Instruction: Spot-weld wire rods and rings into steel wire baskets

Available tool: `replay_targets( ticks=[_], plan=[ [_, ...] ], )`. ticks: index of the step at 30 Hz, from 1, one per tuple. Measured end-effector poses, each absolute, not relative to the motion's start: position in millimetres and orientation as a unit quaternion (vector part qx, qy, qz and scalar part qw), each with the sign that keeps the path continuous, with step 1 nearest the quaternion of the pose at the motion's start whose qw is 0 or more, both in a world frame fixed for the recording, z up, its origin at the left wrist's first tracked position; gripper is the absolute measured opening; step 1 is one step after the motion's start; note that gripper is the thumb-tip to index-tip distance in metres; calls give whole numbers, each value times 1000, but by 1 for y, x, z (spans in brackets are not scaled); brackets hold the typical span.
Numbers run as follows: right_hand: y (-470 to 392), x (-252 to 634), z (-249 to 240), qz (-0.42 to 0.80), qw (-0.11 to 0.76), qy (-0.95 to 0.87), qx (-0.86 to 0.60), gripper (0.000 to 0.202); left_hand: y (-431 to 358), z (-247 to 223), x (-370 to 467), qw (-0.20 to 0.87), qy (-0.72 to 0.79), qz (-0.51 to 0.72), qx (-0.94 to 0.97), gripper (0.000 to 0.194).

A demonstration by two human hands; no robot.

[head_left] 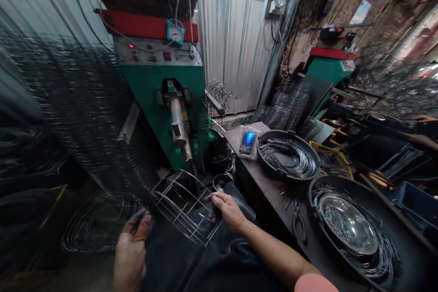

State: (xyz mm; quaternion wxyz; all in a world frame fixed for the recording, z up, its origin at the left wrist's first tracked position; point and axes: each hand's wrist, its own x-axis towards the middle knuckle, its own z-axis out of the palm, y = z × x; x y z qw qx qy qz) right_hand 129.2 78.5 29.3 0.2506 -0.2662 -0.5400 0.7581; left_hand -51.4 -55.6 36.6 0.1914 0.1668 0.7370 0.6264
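Observation:
A curved metal wire rack hangs tilted above the dark apron on my lap. My right hand pinches its right edge. Left of the rack, my left hand has its fingers curled together, with orange coverings on some of them; whether anything thin is between them cannot be made out. Just ahead stands a green machine with a red top, a lit red lamp and a metal electrode arm pointing down towards the rack.
Tall stacked wire racks stand at the left. On the bench at the right are a phone, a round tray of wire rings, pliers and a steel bowl of small parts. Another person's arm shows at far right.

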Motion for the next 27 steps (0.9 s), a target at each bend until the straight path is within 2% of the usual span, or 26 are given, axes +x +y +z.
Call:
replay_targets(
  ticks=[3, 5, 10, 14, 16, 19, 21, 27],
  plan=[
    [70, 122, 23, 759, 277, -534, -248, 46, -46, 32, -21, 327, 638, 681, 149, 51],
    [65, 120, 20, 762, 286, -529, -239, 44, -38, 35, -8, 369, 606, 687, 158, 55],
    [58, 129, 11, 775, 277, -509, -252, 45, -30, 43, 5, 350, 623, 682, 156, 70],
    [52, 135, 10, 784, 260, -502, -256, 49, -37, 47, 15, 295, 627, 702, 161, 78],
    [48, 136, 12, 785, 257, -503, -254, 50, -42, 49, 18, 274, 633, 705, 164, 72],
    [42, 138, 14, 788, 248, -505, -249, 49, -49, 52, 20, 307, 665, 660, 168, 59],
    [39, 139, 13, 789, 250, -504, -247, 49, -49, 53, 20, 323, 689, 622, 186, 55],
    [43, 137, 6, 792, 266, -485, -257, 50, -41, 45, 15, 278, 716, 593, 243, 49]
  ],
)
